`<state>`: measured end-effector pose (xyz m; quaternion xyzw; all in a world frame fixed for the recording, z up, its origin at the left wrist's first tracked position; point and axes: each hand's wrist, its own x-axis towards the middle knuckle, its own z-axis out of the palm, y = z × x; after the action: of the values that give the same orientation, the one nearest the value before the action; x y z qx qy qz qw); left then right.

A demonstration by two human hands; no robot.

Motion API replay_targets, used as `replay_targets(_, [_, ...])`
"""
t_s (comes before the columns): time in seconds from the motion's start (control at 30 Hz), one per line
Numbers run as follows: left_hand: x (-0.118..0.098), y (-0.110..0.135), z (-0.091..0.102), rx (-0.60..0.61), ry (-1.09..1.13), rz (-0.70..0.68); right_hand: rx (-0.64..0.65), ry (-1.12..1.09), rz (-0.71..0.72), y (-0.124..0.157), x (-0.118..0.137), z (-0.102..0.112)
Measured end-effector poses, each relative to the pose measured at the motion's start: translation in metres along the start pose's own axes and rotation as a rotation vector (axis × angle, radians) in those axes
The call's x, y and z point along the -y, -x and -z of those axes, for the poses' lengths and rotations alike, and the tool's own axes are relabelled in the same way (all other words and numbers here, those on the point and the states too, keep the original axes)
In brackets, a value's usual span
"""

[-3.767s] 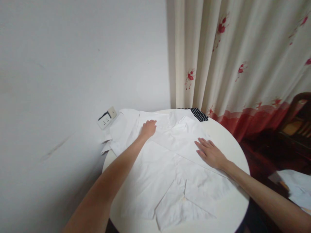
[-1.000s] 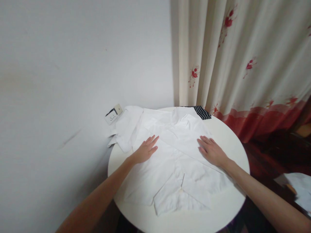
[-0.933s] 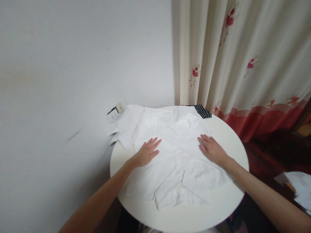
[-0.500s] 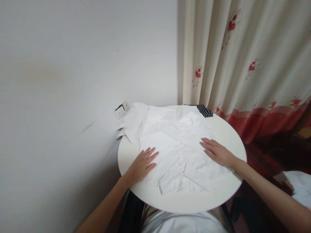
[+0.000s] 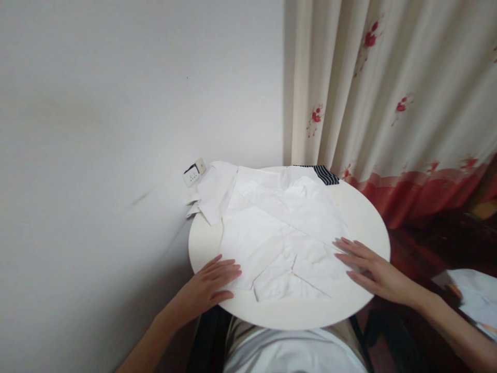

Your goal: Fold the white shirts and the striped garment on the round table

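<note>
A white shirt [image 5: 267,223] lies spread over a round white table [image 5: 365,217], its long sleeves folded diagonally inward across the body. The cuffs cross near the shirt's lower edge. One shoulder corner hangs past the table's back left rim. My left hand [image 5: 209,285] rests at the garment's lower left edge, fingers stretched and touching the cloth or the table rim beside it. On the opposite side, my right hand [image 5: 373,269] is spread, its fingertips at the shirt's right edge. Neither hand grips anything.
A black-and-white striped cloth [image 5: 326,174] lies at the table's back right edge. Close behind the table is a wall with a power socket [image 5: 191,175]. A flowered curtain [image 5: 388,103] hangs at the right. Something white [image 5: 471,290] sits low at the far right.
Both hands have moved outward and nearer to me. The left slid down toward the lower left rim, the right toward the right edge. The shirt stays nearly the same.
</note>
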<state>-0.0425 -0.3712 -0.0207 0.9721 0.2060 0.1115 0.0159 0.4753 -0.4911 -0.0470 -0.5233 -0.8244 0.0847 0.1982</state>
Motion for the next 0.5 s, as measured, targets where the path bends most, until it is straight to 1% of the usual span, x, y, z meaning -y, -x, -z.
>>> replay_targets(0.17, [-0.026, -0.022, 0.009, 0.021, 0.012, -0.043, -0.018, 0.041, 0.07, -0.001, 0.019, -0.003])
replay_targets(0.27, [-0.035, -0.033, 0.013, 0.061, 0.022, -0.043, -0.047, 0.085, 0.143, -0.007, 0.031, -0.002])
replay_targets(0.37, [-0.031, -0.032, 0.013, 0.073, -0.002, -0.006, -0.059, 0.092, 0.181, -0.012, 0.039, 0.0])
replay_targets(0.5, [-0.012, -0.012, 0.007, -0.001, -0.032, 0.067, -0.057, 0.132, 0.135, -0.011, 0.036, 0.006])
